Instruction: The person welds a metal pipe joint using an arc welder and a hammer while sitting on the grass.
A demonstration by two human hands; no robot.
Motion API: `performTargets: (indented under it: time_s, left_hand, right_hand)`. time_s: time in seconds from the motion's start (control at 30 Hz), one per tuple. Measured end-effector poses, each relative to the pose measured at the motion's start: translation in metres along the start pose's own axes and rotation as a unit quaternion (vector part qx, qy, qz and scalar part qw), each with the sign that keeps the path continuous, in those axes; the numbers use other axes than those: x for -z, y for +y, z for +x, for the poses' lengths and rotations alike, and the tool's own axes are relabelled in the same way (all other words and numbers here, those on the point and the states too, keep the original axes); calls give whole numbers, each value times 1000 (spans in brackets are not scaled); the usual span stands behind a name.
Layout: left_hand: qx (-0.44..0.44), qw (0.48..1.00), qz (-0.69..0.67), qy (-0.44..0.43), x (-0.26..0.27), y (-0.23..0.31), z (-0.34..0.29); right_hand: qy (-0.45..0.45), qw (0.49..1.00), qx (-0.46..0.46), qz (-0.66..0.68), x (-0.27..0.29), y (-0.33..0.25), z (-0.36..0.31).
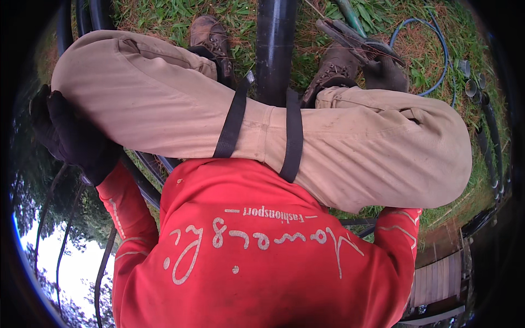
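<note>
At the far left, my left hand (76, 134) in a black glove lies against the outer side of my bent left knee. Its fingers are stretched out, with nothing visible in them. Beyond my right thigh, my right hand (387, 75) in a dirty dark glove is closed around a long, worn brownish tool (347, 39) whose kind I cannot make out. That tool lies over my right boot (336, 65), against a green tube or handle (350, 17). A thick black pipe (275, 49) stands out between my boots, its near end behind my tan trousers (361, 136).
Two black straps (293, 131) hang over my lap. A blue hose (445, 52) curls on the grass (156, 16) at the right, with several dark pipe pieces (484, 98) past it. More black pipes (101, 13) run along the upper left. Wooden boards (437, 279) show at the lower right.
</note>
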State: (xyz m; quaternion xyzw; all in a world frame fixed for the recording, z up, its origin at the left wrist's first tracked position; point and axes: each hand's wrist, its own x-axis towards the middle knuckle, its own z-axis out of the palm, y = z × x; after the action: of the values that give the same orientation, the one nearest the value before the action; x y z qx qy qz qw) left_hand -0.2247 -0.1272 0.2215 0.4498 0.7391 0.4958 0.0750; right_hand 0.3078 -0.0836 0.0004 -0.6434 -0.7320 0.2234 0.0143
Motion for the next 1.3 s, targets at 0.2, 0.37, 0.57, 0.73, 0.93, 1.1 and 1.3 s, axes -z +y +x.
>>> performTargets:
  time_s: [0.2,0.37,0.57,0.73,0.93,1.1,1.3]
  left_hand:
    - [-58,998,36,4,2,-6,1]
    - [-20,999,23,25,-9,0,-4]
    - [9,1000,0,24,-1,0,1]
    - [-61,995,77,-4,1,-2,-1]
    - [17,998,51,12,-16,21,-5]
    - [24,999,15,27,-18,20,-5]
    - [5,1000,6,15,-12,10,-2]
  right_hand:
    - [-21,997,-49,57,-9,-6,-10]
    - [36,996,-17,81,-14,-1,-9]
    - [25,976,51,210,9,-20,-5]
    - [51,990,-9,130,-3,-20,-6]
    - [81,989,6,120,5,-27,-8]
    - [42,991,-32,124,-1,-24,-6]
    - [56,989,2,139,-1,-20,-4]
